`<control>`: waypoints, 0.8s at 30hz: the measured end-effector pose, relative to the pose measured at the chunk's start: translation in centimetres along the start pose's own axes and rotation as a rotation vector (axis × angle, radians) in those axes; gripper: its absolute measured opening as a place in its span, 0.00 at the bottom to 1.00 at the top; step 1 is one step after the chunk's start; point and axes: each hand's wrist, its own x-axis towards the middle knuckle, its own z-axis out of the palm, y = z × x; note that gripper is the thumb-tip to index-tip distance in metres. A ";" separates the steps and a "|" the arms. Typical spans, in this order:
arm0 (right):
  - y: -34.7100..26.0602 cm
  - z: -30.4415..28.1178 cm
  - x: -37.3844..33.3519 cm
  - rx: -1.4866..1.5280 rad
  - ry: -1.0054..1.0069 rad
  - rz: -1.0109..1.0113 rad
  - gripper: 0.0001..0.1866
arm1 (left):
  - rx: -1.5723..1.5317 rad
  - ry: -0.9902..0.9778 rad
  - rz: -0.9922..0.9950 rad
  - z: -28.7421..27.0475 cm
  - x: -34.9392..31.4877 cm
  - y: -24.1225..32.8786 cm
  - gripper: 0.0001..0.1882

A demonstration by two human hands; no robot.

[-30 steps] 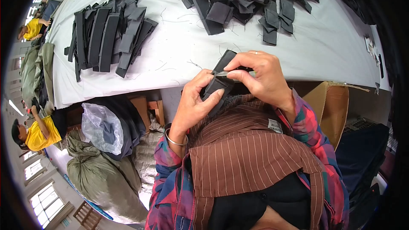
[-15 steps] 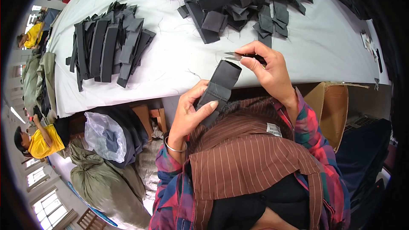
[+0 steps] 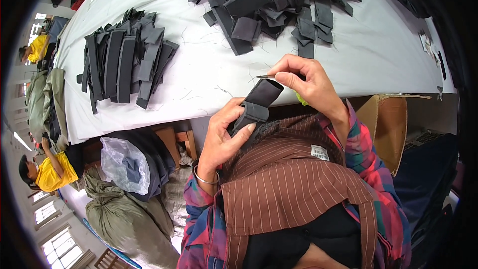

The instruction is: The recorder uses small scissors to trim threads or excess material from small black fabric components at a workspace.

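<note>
**Work Station: Black Fabric Pieces at the Near Table Edge**

One table (image 3: 199, 77) with a white cover carries two groups of black fabric pieces. The larger, loose heap (image 3: 279, 0) lies along the far edge; its pieces overlap and cannot be counted. The second group, a laid-out row of strips (image 3: 124, 62), sits toward the left edge, well apart from the heap; roughly ten strips show, though overlap prevents an exact count.

One black fabric piece (image 3: 256, 104) is held just off the near edge, above the person's lap. The left hand (image 3: 224, 139) is closed around its lower end, thumb pressed on the face. The right hand (image 3: 306, 82) is curled, pinching one small metal tool (image 3: 266, 76) between thumb and fingertips; the tool's tip lies just above the piece's upper end.

One cardboard box (image 3: 386, 127) stands below the near edge, to the right.
</note>
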 end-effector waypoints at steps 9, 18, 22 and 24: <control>-2.8 -0.5 -0.5 0.233 0.101 -0.010 0.06 | 0.456 0.276 0.402 -0.8 0.4 2.1 0.09; -0.4 2.0 -1.6 0.090 0.081 0.010 0.09 | -0.899 0.574 -0.251 1.6 -0.8 -4.5 0.13; 0.0 3.3 -2.2 -0.156 -0.048 -0.131 0.15 | -0.931 0.371 -0.318 2.1 -0.4 -4.6 0.18; 0.2 3.7 -2.2 -0.404 -0.145 -0.293 0.24 | -0.870 0.466 -0.327 2.5 -0.4 -4.8 0.21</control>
